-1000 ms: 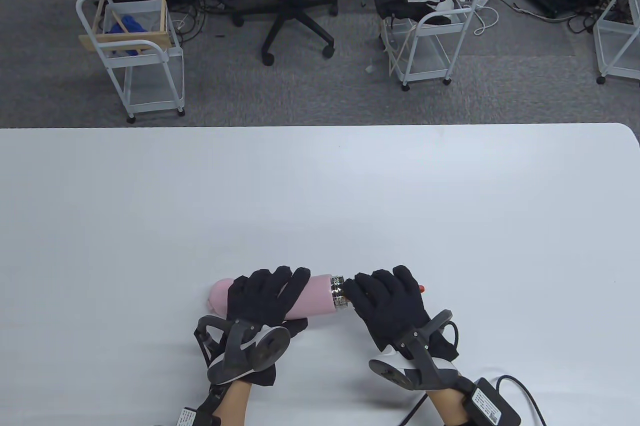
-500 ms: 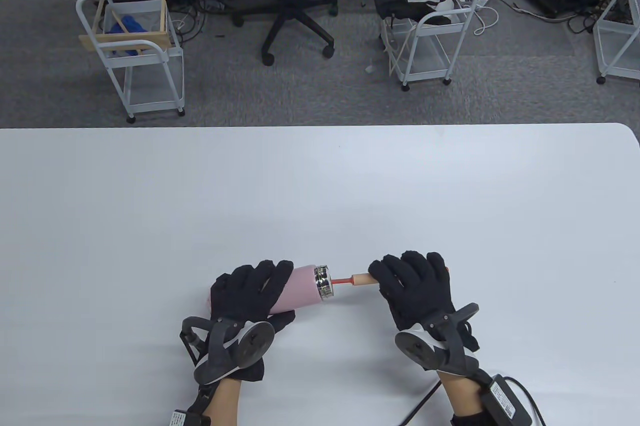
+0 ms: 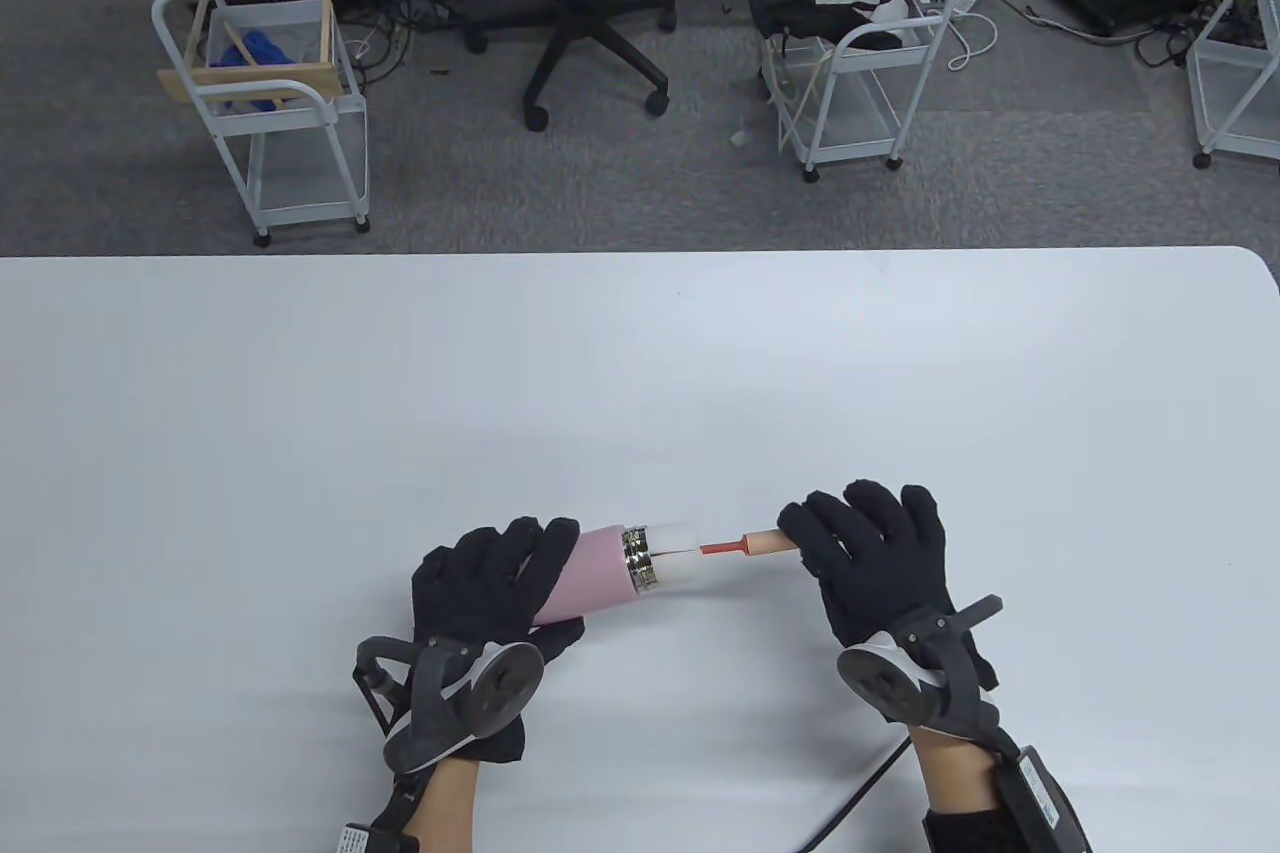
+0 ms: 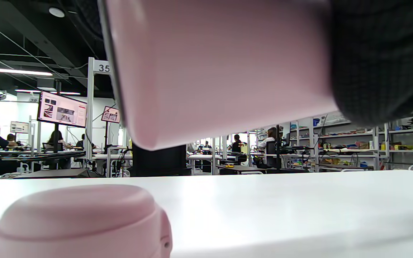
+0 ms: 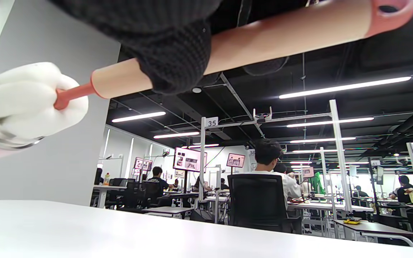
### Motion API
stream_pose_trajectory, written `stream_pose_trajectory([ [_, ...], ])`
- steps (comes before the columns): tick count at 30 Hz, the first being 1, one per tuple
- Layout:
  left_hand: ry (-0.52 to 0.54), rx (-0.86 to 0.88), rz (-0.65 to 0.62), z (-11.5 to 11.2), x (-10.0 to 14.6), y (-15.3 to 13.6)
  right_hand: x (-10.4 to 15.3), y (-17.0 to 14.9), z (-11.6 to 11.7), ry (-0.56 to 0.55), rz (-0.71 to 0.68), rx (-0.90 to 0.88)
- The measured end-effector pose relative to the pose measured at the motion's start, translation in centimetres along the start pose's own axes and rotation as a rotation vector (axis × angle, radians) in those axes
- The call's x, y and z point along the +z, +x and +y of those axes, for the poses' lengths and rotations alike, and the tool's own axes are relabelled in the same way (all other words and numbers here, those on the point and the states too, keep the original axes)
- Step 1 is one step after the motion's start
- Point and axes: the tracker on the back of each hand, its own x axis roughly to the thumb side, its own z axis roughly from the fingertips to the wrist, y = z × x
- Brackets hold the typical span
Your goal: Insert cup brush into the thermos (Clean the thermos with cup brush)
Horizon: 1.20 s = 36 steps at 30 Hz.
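The left hand's fingers are wrapped around a pink thermos, which is held on its side, raised above the white counter. The cup brush is gripped by its wooden handle in the right hand; its white sponge head is seen partly inside the thermos's steel mouth. A pink lid is seen resting on the counter below the thermos.

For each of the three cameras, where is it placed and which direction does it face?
Table view: high above, looking down at both hands, left hand and right hand.
Left wrist view: under the left wrist, near the table, facing the room; thermos overhead.
Right wrist view: likewise low; brush handle overhead.
Shared: thermos and white sponge.
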Motion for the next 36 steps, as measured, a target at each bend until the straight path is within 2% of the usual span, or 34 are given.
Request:
stream_pose_trajectory([
  [2, 0.008, -0.014, 0.034, 0.1, 0.1, -0.7, 0.1, -1.3, 0.0, -0.006, 0.055, -0.018],
  [5, 0.02, 0.055, 0.073, 0.1, 0.2, -1.7, 0.4, -2.5, 0.0, -0.012, 0.112, -0.055],
  [9, 0.026, 0.056, 0.055, 0.1, 0.1, -1.4, 0.3, -2.3, -0.3, -0.023, 0.111, -0.057],
  [25, 0.03, 0.009, -0.063, -0.2, 0.1, 0.9, 0.2, 1.6, 0.2, 0.004, -0.082, -0.006],
  [31, 0.017, 0.008, -0.09, -0.3, 0.0, 2.1, 0.2, 4.5, 0.5, 0.026, -0.222, 0.007],
  [36, 0.003, 0.011, -0.129, -0.4, 0.1, 3.2, 0.5, 7.0, 0.9, 0.042, -0.288, -0.06],
])
